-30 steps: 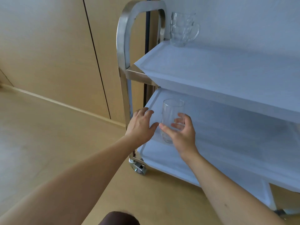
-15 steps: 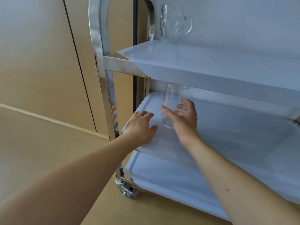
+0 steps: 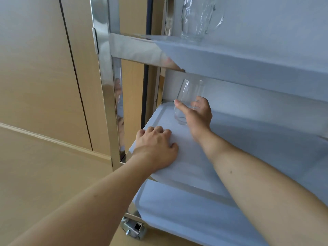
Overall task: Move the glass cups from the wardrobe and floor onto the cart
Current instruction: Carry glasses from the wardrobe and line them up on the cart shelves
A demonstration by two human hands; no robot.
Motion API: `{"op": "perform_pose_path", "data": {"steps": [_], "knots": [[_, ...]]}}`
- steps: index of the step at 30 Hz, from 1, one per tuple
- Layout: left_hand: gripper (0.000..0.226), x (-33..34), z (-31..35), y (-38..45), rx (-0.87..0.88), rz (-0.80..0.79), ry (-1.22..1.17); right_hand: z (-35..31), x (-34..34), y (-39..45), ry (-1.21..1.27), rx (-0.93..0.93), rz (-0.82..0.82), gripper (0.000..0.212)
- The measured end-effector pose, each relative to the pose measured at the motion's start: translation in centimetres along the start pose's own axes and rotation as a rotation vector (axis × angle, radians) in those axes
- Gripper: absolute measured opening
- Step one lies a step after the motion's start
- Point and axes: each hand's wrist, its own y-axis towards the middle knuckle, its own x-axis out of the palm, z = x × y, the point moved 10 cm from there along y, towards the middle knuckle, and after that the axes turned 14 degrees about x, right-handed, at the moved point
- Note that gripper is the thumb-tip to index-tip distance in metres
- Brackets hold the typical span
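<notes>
A clear glass cup (image 3: 189, 93) stands tilted at the back left of the cart's middle shelf (image 3: 248, 148). My right hand (image 3: 198, 115) grips its lower part, thumb on the left side and fingers behind it. My left hand (image 3: 156, 148) rests palm down on the front left corner of the same shelf and holds nothing. A clear glass mug with a handle (image 3: 198, 16) stands on the top shelf (image 3: 239, 55).
The steel cart frame (image 3: 106, 86) rises at the left, with a caster (image 3: 134, 228) at its foot. A bottom shelf (image 3: 177, 213) lies below. Beige wardrobe doors (image 3: 44, 68) stand behind, above a wooden floor (image 3: 44, 174).
My right hand has carried the glass cup deeper into the middle shelf, toward the back left corner. My left hand has settled flat on the shelf's front corner. The view has moved closer and lower.
</notes>
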Motion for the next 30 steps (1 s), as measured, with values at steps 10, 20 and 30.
{"op": "perform_pose_path", "data": {"steps": [10, 20, 30], "knots": [[0.036, -0.1, -0.3, 0.2, 0.009, 0.053, -0.039, 0.4, 4.4, 4.9, -0.015, 0.002, 0.055, 0.073], [0.038, 0.0, -0.3, 0.4, 0.006, 0.072, -0.072, -0.2, 6.1, 7.0, -0.118, -0.071, 0.075, 0.092], [0.032, -0.2, -0.4, 0.2, 0.002, 0.101, -0.09, 0.4, 7.5, 7.4, -0.127, -0.029, -0.012, 0.092]]}}
